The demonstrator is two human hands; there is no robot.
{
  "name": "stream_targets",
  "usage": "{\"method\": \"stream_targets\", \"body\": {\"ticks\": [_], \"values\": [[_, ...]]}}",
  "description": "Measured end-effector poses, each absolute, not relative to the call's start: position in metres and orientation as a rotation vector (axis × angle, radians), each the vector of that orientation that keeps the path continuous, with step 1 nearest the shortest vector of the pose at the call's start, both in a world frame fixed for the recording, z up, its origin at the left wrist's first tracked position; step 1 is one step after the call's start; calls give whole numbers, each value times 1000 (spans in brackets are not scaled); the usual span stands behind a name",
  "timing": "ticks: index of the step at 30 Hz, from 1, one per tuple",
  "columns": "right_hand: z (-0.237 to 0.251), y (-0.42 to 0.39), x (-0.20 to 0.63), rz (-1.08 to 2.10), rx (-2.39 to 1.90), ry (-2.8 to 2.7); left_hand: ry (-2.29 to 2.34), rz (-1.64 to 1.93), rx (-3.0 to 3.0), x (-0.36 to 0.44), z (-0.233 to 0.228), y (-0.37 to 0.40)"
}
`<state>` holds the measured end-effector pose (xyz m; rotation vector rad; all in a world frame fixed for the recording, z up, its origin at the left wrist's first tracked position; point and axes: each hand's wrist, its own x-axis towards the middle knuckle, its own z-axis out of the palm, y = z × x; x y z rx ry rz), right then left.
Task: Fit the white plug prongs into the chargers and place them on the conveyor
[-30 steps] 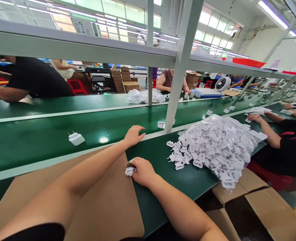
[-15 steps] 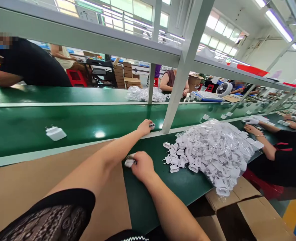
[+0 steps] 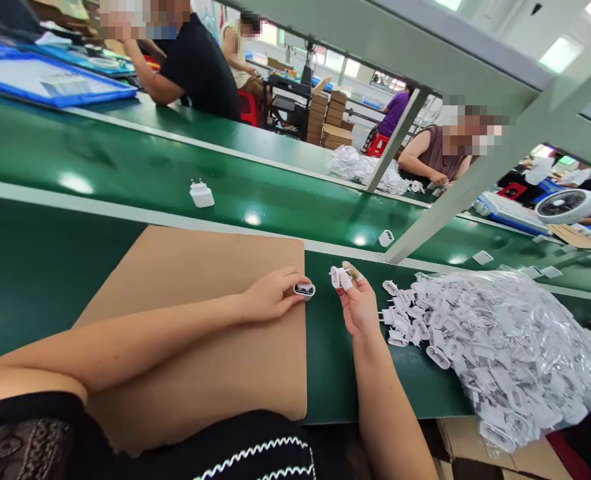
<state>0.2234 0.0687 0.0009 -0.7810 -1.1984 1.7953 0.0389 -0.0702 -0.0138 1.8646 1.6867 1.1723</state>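
A person's two bare arms reach forward over a green worktop point(image 3: 35, 280). The left hand point(image 3: 270, 297) rests on a sheet of brown cardboard point(image 3: 200, 320), its fingers curled shut around a small white charger shell point(image 3: 304, 290) pinched at the fingertips, the open end facing the camera. Just to its right, close but not touching, the right hand point(image 3: 358, 303) is raised palm-up above the bare green surface, its thumb and fingers closed on a small white plug piece point(image 3: 339, 277). Immediately right of the right hand lies a large heap of white plug pieces point(image 3: 500, 340), partly inside clear plastic wrap, with loose pieces spilling toward the wrist. Beyond both hands runs a green conveyor belt point(image 3: 125, 173), separated from the worktop by a pale strip. On the belt, a white charger point(image 3: 201, 194) sits up and to the left of the left hand, and a smaller white shell point(image 3: 386, 238) lies straight beyond the right hand. A slanted grey frame post point(image 3: 455, 200) rises from the belt edge beyond the right hand, crossing the view. Across the belt, other people sit at work, beside a second bag of white parts point(image 3: 360, 167). A small white fan point(image 3: 565, 205) stands far to the right.
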Motion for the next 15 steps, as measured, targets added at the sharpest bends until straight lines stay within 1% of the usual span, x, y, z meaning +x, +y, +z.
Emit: {"method": "stream_targets", "body": {"ticks": [2,4,7,9,12,15], "values": [[2,60,221,1650,-789,-1388,1643,1309,1738,47,-22,-77],[5,52,221,1394,-760,-1680,1592,1412,1639,50,-30,-76],[8,42,222,974,-584,-2102,1534,1427,1623,48,-37,-71],[10,38,223,785,-465,-2272,1514,1442,1615,46,-37,-70],[12,37,222,627,-349,-2394,1479,1452,1596,44,-33,-72],[14,39,219,572,-292,-2436,1447,1443,1586,43,-30,-73]]}}
